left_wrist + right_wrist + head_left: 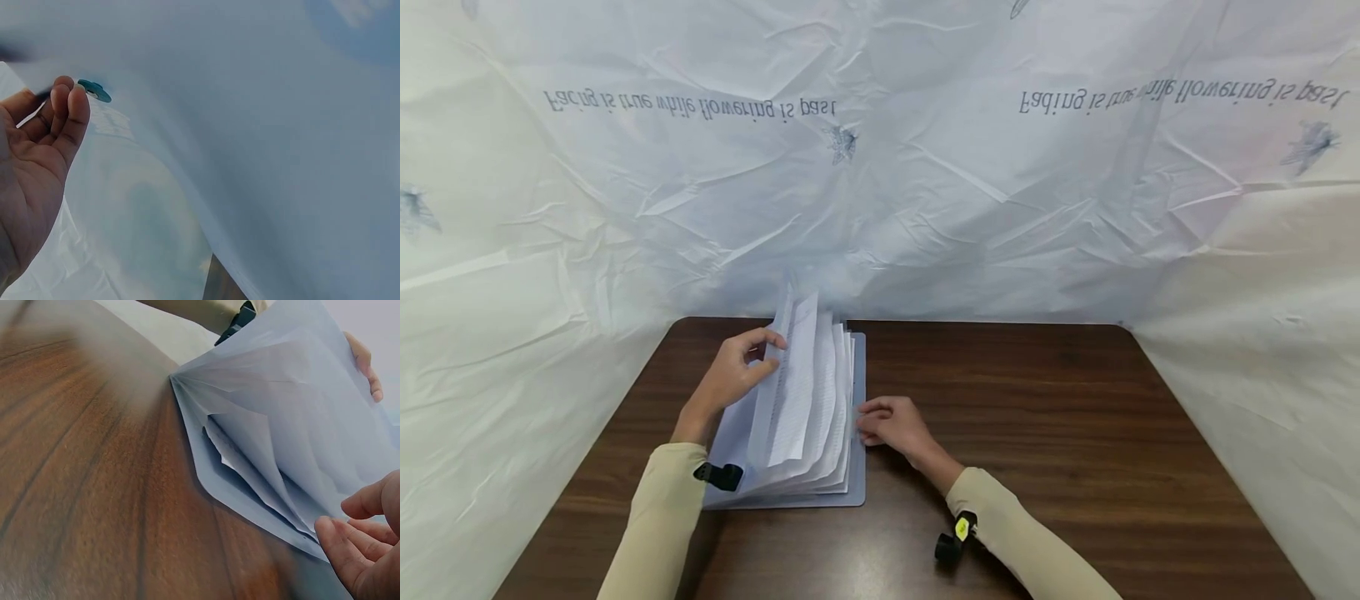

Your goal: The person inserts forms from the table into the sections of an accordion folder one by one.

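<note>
A pale blue-grey file folder [859, 483] lies on the table, its cover [312, 394] raised at the left and loose white paper sheets [827, 400] fanned inside. The left hand [741, 371] holds the edge of the raised cover between thumb and fingers. In the left wrist view, the left hand [44, 144] has its fingertips beside a teal round button [95, 91] on the cover. Beside the folder's right edge is the right hand [891, 425], fingers loosely bent and thumb apart. In the right wrist view, nothing shows between the right hand's fingers [340, 547]; contact with the edge is unclear.
The dark wooden table [1037, 400] extends to the right of the folder. A creased white sheet with printed lettering [925, 208] hangs behind and along both sides. Small black cameras [722, 477] are strapped on both wrists.
</note>
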A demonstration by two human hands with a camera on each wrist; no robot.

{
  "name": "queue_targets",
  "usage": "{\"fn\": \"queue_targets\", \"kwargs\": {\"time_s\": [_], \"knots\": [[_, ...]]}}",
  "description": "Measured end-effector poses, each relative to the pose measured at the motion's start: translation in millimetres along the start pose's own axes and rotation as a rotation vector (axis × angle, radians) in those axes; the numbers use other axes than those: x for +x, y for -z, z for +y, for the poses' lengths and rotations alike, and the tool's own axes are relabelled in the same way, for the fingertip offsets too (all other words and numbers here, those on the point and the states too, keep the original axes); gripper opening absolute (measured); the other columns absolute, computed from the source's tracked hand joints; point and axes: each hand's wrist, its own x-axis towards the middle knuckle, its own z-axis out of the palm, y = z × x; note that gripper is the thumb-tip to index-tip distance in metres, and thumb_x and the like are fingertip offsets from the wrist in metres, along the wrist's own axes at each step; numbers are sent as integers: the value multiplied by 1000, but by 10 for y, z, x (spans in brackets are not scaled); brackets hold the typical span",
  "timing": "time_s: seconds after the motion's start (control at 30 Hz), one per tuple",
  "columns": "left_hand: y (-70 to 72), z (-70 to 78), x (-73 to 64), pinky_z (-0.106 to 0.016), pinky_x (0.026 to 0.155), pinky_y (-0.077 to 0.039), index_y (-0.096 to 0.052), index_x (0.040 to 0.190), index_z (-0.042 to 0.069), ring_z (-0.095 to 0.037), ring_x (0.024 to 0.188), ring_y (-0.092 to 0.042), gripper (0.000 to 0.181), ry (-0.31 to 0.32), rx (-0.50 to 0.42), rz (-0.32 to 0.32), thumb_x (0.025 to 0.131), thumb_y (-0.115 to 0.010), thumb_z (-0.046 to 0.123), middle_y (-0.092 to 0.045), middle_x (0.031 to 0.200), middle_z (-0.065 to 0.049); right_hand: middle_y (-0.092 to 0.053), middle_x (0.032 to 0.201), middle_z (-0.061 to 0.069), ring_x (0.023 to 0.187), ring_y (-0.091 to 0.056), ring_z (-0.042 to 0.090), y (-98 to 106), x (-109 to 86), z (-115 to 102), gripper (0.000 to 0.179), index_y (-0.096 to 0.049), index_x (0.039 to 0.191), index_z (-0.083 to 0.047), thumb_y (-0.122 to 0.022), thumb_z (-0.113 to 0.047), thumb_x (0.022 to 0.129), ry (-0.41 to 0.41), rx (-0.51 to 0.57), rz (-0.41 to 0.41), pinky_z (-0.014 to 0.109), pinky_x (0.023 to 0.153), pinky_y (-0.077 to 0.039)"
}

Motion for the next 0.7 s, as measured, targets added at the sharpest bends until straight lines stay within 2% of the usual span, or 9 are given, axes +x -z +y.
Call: {"fn": "queue_targets", "kwargs": {"time_s": [0.13,0.23,0.37,0.5,0.63,0.7], "knots": [[-30,4,21,-23,71,-44,-68,105,-2,-16,78,-48,17,-31,9,-17,89,-65,-5,-66,100,-20,-73,100,24,79,-72,22,64,-7,-22,28,-67,117,11,-71,-3,93,11,-26,5,35,72,-61],[-48,8,34,-23,72,-44,-68,106,1,-15,78,-48,18,-44,17,-26,89,-64,-3,-66,99,-19,-75,99,18,80,-73,23,102,-18,-30,28,-69,117,8,-71,-6,93,47,-113,14,33,71,-61],[-59,6,35,-23,72,-44,-68,106,2,-14,79,-49,19,-43,17,-28,88,-63,-3,-65,99,-20,-76,101,8,85,-73,20,125,-39,-16,28,-73,116,0,-74,-13,92,159,-358,13,32,72,-59],[-70,-1,35,-24,73,-45,-68,106,1,-15,80,-50,20,-28,20,-35,88,-63,-4,-65,101,-21,-75,113,7,103,-70,19,142,-59,9,32,-74,117,-6,-79,-20,89,273,-614,18,38,86,-57],[-81,14,35,-24,75,-46,-68,106,0,-17,82,-52,19,-2,18,-52,88,-64,-4,-65,104,-22,-71,124,9,120,-63,26,161,-77,35,40,-73,121,-6,-81,-26,87,361,-779,-14,47,100,-50],[-86,12,35,-25,75,-46,-68,107,-1,-18,83,-52,19,7,18,-62,88,-64,-4,-65,104,-22,-70,127,10,123,-61,29,170,-79,54,43,-73,122,-6,-82,-29,87,402,-840,-49,48,103,-48]]}}
